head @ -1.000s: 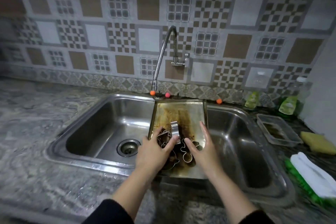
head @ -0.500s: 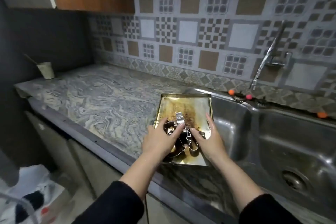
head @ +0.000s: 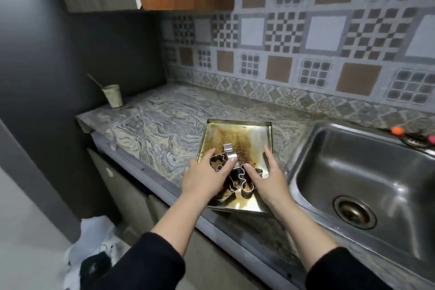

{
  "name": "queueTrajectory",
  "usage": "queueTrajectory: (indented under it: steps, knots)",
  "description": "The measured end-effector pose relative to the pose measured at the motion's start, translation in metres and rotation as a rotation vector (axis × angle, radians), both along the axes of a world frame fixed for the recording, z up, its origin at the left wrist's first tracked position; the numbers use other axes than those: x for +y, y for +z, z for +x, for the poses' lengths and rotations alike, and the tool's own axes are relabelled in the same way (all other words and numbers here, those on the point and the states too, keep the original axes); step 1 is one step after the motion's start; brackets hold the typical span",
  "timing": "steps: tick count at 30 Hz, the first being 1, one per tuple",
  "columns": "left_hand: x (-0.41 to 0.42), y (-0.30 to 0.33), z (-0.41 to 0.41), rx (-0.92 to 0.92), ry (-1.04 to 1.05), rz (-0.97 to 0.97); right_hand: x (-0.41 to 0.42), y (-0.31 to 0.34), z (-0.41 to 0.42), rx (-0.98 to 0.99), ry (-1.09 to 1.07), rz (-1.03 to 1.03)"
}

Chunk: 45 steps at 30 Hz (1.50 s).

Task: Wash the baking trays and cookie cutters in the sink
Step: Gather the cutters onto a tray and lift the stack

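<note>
A: What is the tray [head: 237, 132] like, and where is it?

B: Square, shallow, thin gold-toned metal with a low rim, its floor streaked with brown baked-on grease. It sits on the grey marbled counter [head: 164, 125], just left of the sink [head: 367, 172], its near edge close to the counter's front.

A: What's in it?

B: Cutters [head: 244, 179] of bent shiny metal strip, bunched at the near end. One is a wavy outline like a little figure; another is a plain loop standing on edge. Dark residue lies under them.

A: And the hands?

B: The left hand [head: 207, 181] lies over the left cutters, fingers fairly straight and spread, fingertips touching the upright loop. I cannot tell whether it grips anything. The right hand [head: 266, 179] is flat, fingers extended, thumb tip against the wavy cutter, the fingers along the tray's right side.

A: The sink?

B: Brushed stainless steel, rounded corners, with a round dark drain [head: 354, 212].

A: Anything else?

B: A tapered pale cup [head: 113, 95] with a stick in it at the far left corner. Patterned square wall tiles in grey, white and brown. No writing can be read.
</note>
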<state>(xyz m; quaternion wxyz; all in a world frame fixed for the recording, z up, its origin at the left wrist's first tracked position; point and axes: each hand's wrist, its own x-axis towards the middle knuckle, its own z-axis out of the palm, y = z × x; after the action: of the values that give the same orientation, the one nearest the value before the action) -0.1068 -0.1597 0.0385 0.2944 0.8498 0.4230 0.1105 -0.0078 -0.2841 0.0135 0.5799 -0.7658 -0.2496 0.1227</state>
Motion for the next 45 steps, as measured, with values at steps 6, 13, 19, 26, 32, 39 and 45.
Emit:
queueTrajectory:
  steps: [6, 13, 19, 26, 32, 39, 45]
  knots:
    - [0.073, 0.001, 0.051, 0.014, 0.0, 0.019, 0.075, -0.003, 0.052, 0.006, -0.006, -0.001]
    - [0.135, 0.01, 0.144, 0.025, -0.085, 0.041, 0.127, 0.001, 0.134, 0.0, -0.116, -0.052]
    - [0.158, 0.014, 0.234, 0.015, -0.216, -0.003, 0.14, 0.009, 0.211, 0.04, -0.295, -0.131]
    - [0.159, -0.003, 0.347, 0.032, -0.429, -0.019, 0.126, 0.006, 0.292, 0.08, -0.509, -0.277]
    - [0.15, -0.026, 0.404, 0.067, -0.5, -0.027, 0.11, -0.011, 0.34, 0.141, -0.587, -0.393]
    - [0.15, -0.038, 0.437, 0.154, -0.533, 0.013, 0.113, -0.026, 0.366, 0.153, -0.618, -0.52]
    - [0.15, -0.034, 0.439, 0.186, -0.537, -0.006, 0.112, -0.025, 0.369, 0.193, -0.583, -0.556]
